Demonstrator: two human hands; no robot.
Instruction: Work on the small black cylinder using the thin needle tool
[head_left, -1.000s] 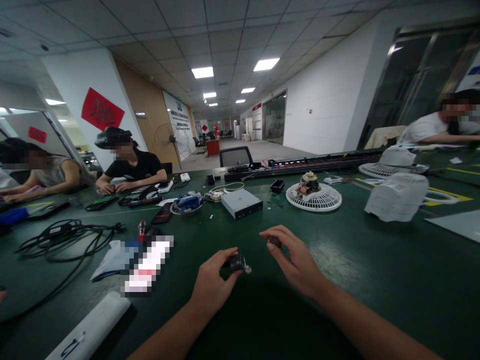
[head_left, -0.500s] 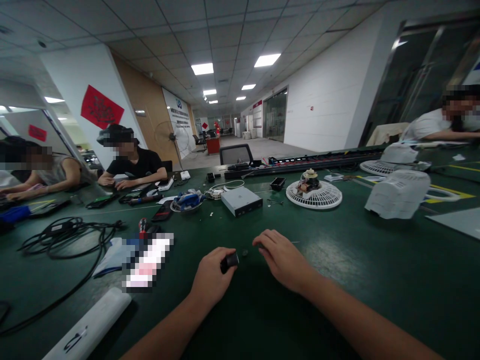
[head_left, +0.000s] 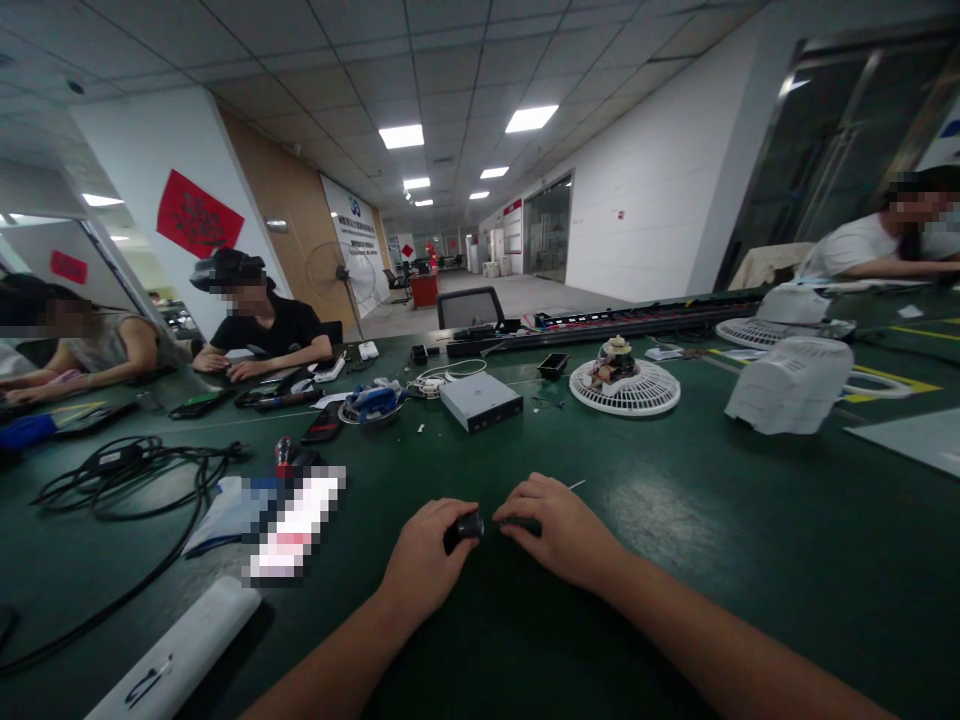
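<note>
My left hand [head_left: 429, 550] is closed round a small black cylinder [head_left: 471, 526], its round end facing right. Just to its right, my right hand [head_left: 553, 522] has thumb and forefinger brought together on a small dark round piece [head_left: 502, 522], mostly covered by the fingertips. The two hands are close but apart, low over the green table. A thin pale rod [head_left: 577, 485] sticks out behind my right hand; whether the hand holds it is hidden.
Ahead lie an optical disc drive [head_left: 480, 402], a white fan grille with a motor [head_left: 624, 385] and a black open box [head_left: 553, 366]. A white housing [head_left: 791, 387] stands right. Coiled black cable [head_left: 135, 470], a screwdriver [head_left: 283, 455] and a white long case [head_left: 184, 650] lie left. Other people sit around.
My right hand has come down and left, and its fingers have closed on the small dark round piece that lay on the table. My left hand still holds the black cylinder, shifted slightly right.
</note>
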